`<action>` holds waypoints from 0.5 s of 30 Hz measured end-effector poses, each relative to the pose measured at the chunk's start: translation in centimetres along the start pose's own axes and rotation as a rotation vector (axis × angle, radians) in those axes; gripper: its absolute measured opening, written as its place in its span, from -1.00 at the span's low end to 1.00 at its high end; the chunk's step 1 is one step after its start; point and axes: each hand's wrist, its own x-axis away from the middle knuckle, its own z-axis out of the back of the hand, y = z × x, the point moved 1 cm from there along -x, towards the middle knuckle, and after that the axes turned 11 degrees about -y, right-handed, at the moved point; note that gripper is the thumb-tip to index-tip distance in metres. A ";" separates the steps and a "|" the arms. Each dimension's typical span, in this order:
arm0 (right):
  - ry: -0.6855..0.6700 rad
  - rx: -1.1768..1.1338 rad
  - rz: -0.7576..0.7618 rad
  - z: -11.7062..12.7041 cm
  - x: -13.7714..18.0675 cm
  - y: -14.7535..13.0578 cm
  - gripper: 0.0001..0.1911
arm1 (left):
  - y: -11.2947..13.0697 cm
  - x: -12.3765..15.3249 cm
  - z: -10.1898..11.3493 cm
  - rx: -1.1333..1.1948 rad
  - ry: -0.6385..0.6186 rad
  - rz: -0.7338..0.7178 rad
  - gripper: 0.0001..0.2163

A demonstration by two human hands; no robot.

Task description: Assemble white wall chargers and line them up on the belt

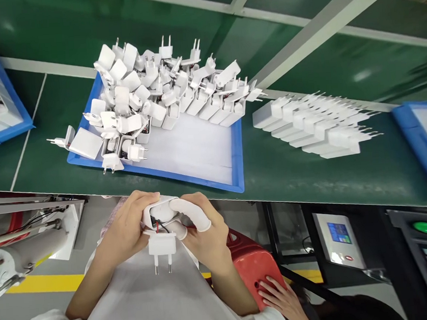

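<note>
Both my hands hold one white charger (160,218) close to my body, below the edge of the green belt (296,173). My left hand (125,231) wraps round its casing from the left. My right hand (204,229), with white finger cots on two fingers, pinches it from the right. The charger's two-pin plug cap (162,248) hangs open toward me, and red and black wires show inside. On the belt beyond lies a blue tray (236,173) piled with several loose white chargers (156,93).
A neat row of finished white chargers (316,125) lies on the belt right of the tray. More blue trays sit at the far left (11,127) and far right (419,148). Another person's hand (279,298) rests on a red stool (253,265). A small screen unit (338,239) and buttons stand lower right.
</note>
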 end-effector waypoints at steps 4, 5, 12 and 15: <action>-0.073 -0.030 -0.041 -0.4 -0.3 1.1 -0.83 | -0.1 -0.4 0.0 -0.030 -0.058 0.083 -0.50; -0.077 -0.057 -0.058 -0.6 -0.3 1.4 -0.83 | -0.2 -0.5 0.0 -0.026 -0.063 0.097 -0.52; 0.246 -0.093 -0.073 -1.9 1.6 0.5 -0.64 | -1.0 -1.1 -1.1 -0.094 0.055 0.229 -0.68; 0.322 0.019 -0.092 -2.7 1.7 -0.4 -0.62 | -0.8 -1.5 -2.0 -0.169 0.137 0.223 -0.74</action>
